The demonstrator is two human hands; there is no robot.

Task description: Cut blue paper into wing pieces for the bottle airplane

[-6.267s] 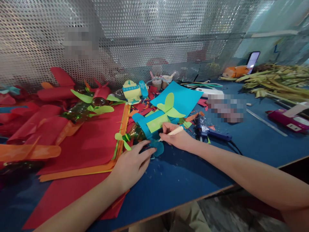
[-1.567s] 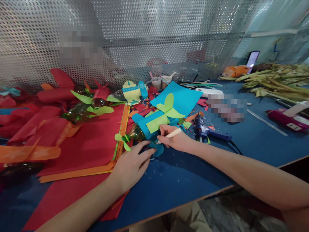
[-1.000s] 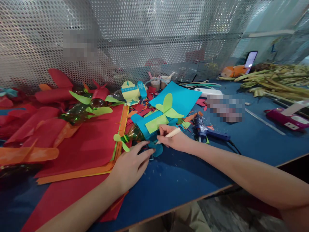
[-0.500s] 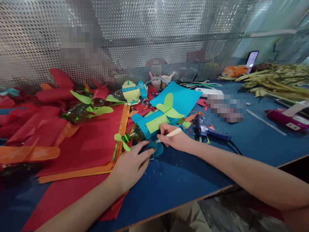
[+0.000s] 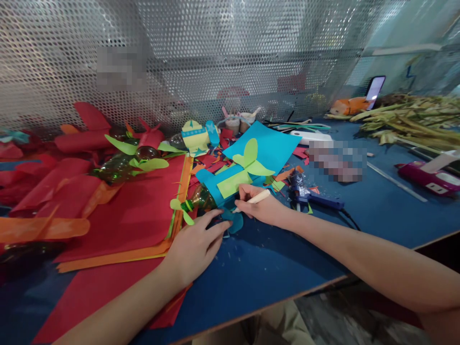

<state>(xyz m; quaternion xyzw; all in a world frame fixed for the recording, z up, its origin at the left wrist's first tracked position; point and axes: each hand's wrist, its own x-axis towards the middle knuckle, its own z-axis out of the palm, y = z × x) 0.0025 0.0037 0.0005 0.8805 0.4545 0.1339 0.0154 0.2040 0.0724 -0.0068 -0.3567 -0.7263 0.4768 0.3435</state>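
My right hand (image 5: 259, 206) is closed around a cream-coloured pen (image 5: 260, 196), its tip low over a blue rounded paper wing (image 5: 235, 221). My left hand (image 5: 196, 244) lies with fingers stretched out, the fingertips on the wing's left part. That wing belongs to, or lies against, a model plane made from a green plastic bottle (image 5: 203, 198) wrapped in blue paper; I cannot tell which. On the plane are a light green paper strip (image 5: 233, 184), a green paper tail (image 5: 253, 160) and a small green propeller (image 5: 179, 205) at the bottle's neck.
Behind the plane lies a blue sheet (image 5: 268, 143). A blue glue gun (image 5: 312, 195) with a cord is right of it. Red and orange sheets (image 5: 125, 211) and several red bottle planes (image 5: 68, 177) fill the left. Dry stalks (image 5: 409, 115) and a purple device (image 5: 426, 177) lie right.
The pen tip and right hand have shifted very slightly to the right. My left hand and the plane stay in place.
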